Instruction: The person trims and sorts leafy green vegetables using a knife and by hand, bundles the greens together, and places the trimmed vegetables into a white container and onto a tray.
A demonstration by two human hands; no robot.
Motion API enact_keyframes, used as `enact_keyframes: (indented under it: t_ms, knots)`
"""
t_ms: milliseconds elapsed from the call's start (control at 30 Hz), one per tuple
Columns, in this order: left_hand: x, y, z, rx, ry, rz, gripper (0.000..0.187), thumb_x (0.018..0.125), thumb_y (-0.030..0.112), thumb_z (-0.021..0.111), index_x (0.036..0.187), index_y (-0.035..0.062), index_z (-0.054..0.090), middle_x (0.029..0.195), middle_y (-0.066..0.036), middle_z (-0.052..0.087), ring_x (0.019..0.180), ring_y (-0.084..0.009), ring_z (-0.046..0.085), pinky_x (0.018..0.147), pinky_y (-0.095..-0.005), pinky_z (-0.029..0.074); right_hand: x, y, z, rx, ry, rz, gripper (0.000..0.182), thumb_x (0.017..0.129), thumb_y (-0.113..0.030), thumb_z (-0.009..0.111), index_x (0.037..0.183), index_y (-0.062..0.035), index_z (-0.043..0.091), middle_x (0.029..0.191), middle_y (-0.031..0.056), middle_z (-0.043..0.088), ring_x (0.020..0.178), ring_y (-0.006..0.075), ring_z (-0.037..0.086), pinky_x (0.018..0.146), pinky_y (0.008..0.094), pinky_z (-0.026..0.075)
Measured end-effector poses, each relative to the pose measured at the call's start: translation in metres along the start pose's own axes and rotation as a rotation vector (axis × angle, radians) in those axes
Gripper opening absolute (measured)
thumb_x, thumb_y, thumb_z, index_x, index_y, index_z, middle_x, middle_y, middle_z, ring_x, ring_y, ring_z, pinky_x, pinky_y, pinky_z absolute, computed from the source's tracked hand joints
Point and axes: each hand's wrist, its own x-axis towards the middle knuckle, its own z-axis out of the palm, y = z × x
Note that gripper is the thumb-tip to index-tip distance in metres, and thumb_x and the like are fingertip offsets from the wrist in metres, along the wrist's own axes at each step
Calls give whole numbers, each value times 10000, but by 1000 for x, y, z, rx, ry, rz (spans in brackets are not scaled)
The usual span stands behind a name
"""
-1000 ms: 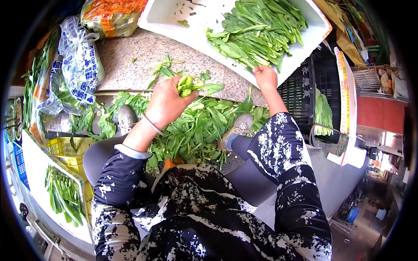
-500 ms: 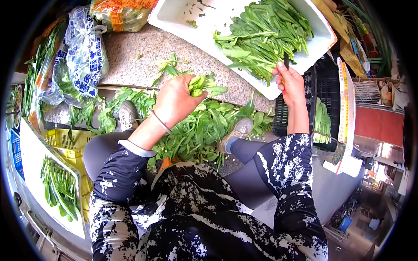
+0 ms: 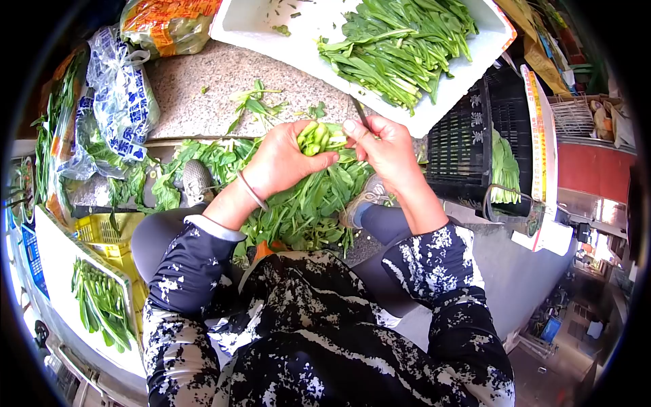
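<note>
My left hand (image 3: 279, 160) is closed around a small bunch of leafy greens (image 3: 316, 139), its pale cut stems showing above the thumb. Beside it, my right hand (image 3: 390, 150) grips a small knife (image 3: 359, 111) with a dark blade that points up and away. The right thumb and fingertips come right up to the bunch. Behind both hands, a pile of leafy greens (image 3: 405, 49) fills the right part of a white foam box (image 3: 308, 37). Loose leaves (image 3: 298, 211) are heaped on the ground below my hands, between my shoes.
Some trimmed leaves (image 3: 255, 107) lie on the stone ledge (image 3: 203, 88). Bagged vegetables (image 3: 125, 95) stand at the left. A white box lid (image 3: 57, 271) with greens lies lower left, by a yellow crate (image 3: 102, 230). A black crate (image 3: 458, 139) stands at the right.
My right hand has come from the foam box's edge down and left to the bunch, bringing the knife along. The left hand still holds greens and has barely moved.
</note>
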Motion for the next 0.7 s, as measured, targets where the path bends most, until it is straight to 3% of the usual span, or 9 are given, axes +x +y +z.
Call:
enact_keyframes:
  t_ms: [67,167,267,433,500,567,633,700]
  knots:
    - [3,-3,-2,-189,-23,-108,270,694,132,741,892,14,602,767,-17,627,680,-61,548,634,-222,463,-3,-4,2,92,-8,18,262,835,-267,599,848,-6,618,665,4,585,507,42,428,462,176,343]
    - [0,8,-5,-389,-29,-148,189,752,113,683,912,39,615,767,-7,635,651,-52,555,558,-194,445,-9,-11,-5,300,-168,25,350,868,-291,546,1053,3,584,693,-11,535,565,34,398,501,157,325]
    - [0,15,-7,-511,-72,-197,183,780,180,658,926,76,621,753,20,637,562,-10,513,415,-139,323,-8,0,-6,268,-206,-44,384,878,-266,534,1147,7,532,706,-13,519,586,34,411,512,158,328]
    - [0,18,-7,-523,-81,-200,186,778,161,655,938,77,612,748,14,637,565,-23,528,416,-142,332,-9,-3,-5,190,-200,-37,412,873,-244,547,1195,7,493,683,-27,507,590,40,419,518,168,338]
    - [2,18,-12,-578,-88,-320,220,755,43,656,961,7,588,837,-53,639,756,-115,603,703,-225,477,-8,-3,-5,118,-166,-62,405,871,-234,551,1200,-5,493,673,-33,498,571,43,402,505,172,330]
    - [1,20,-15,-522,-132,-339,241,757,62,657,981,6,586,837,-57,642,756,-111,603,695,-220,471,-6,3,-7,133,-178,-91,378,873,-229,550,1182,-16,515,654,-40,484,560,42,391,495,176,324]
    - [1,14,-16,-483,-163,-328,247,758,69,658,987,10,587,832,-58,644,740,-108,601,684,-217,467,-5,4,-12,340,-283,73,337,873,-219,551,1152,-30,548,648,-41,479,565,40,394,496,174,319]
    - [0,7,-15,-436,-155,-321,204,767,104,656,949,38,592,791,-23,650,669,-64,585,501,-160,413,7,17,-21,293,-261,122,321,862,-242,566,1107,-35,584,647,-42,466,562,39,391,494,185,330]
